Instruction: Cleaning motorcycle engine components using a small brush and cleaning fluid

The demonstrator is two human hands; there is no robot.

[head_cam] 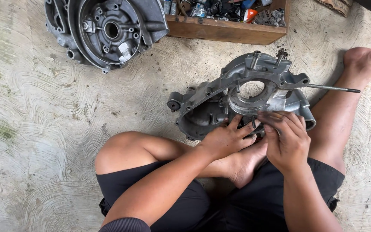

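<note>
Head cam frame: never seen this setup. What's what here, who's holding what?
One camera, worn on the person's head, looks down at their lap. They sit cross-legged on a swirled concrete floor. Both bare hands rest on a grey metal engine casing in front of them: the left hand on its near edge, the right hand beside it, fingers curled at the rim. Whether either hand pinches a small part is hidden. A thin rod sticks out on the casing's right. Further off lie a second casing half and a wooden box of parts.
</note>
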